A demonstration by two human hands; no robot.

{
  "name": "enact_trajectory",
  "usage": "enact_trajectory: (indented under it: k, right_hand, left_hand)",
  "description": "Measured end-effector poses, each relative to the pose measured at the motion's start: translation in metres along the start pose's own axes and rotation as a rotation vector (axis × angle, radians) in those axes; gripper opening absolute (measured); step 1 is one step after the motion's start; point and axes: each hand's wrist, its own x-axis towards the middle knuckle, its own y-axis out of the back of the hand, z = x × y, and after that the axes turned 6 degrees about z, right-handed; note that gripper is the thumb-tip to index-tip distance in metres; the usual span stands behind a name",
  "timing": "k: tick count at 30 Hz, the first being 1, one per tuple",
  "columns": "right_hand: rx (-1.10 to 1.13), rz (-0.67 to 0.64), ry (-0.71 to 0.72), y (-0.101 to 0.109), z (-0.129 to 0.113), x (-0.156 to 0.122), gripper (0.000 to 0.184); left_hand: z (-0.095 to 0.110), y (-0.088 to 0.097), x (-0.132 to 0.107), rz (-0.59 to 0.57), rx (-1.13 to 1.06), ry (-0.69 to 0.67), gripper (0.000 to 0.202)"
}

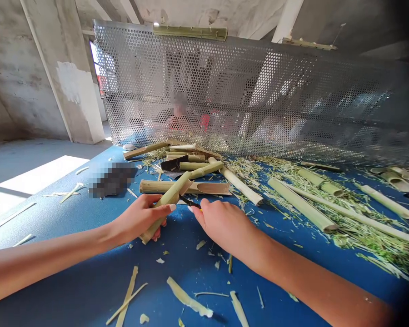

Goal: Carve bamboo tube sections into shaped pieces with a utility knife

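Observation:
My left hand [148,215] is wrapped round a green bamboo stalk [177,186], which slants up and away to the right. A pale cut face shows on the stalk's right side. Closed round a small dark knife [190,201], my right hand [223,222] is just right of the stalk. The knife's tip meets the stalk near that cut; most of its handle is hidden in my fingers. Behind the stalk lies a split bamboo tube [211,188] with its hollow side showing.
Bamboo shavings [189,297] litter the blue table [88,277]. More bamboo lengths [301,204] and a heap of green strips [364,236] lie at the right. A perforated metal screen [204,91] stands along the back, with a blurred person [179,116] behind it.

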Motion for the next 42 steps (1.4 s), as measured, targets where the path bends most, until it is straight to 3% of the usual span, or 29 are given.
enact_trajectory:
  k: [6, 11, 15, 18, 21, 24, 29, 35, 42]
  right_hand:
    - [-0.056, 0.079, -0.041, -0.012, 0.006, 0.004, 0.042]
    - [-0.185, 0.04, -0.201, -0.016, 0.047, 0.021, 0.037]
    - [-0.153, 0.188, -0.299, 0.0, 0.066, 0.03, 0.046]
    - [0.11, 0.206, -0.243, 0.012, 0.062, 0.025, 0.049]
    - [0.444, 0.041, -0.014, 0.014, 0.048, 0.012, 0.054]
    - [0.559, -0.096, 0.106, 0.01, 0.034, 0.002, 0.053]
    - [0.507, -0.069, 0.065, 0.01, 0.021, -0.004, 0.046]
    - [0.206, -0.146, 0.074, 0.017, 0.016, -0.007, 0.041]
    - [-0.011, -0.08, 0.045, 0.0, 0.011, -0.004, 0.042]
  left_hand:
    - [0.002, 0.001, 0.0, -0.016, 0.015, 0.033, 0.042]
    - [0.003, 0.003, -0.013, -0.042, 0.064, 0.001, 0.045]
    - [-0.002, 0.004, -0.014, -0.058, -0.057, 0.029, 0.048]
    - [-0.004, 0.004, -0.01, -0.048, -0.138, 0.041, 0.049]
    - [-0.004, 0.003, -0.009, -0.048, -0.15, 0.041, 0.049]
    - [-0.003, 0.003, -0.011, -0.048, -0.13, 0.038, 0.05]
    - [-0.002, 0.004, -0.015, -0.08, -0.037, 0.004, 0.049]
    - [0.0, 0.004, -0.017, -0.103, 0.128, -0.016, 0.048]
    - [0.004, -0.002, -0.017, -0.057, 0.298, -0.029, 0.04]
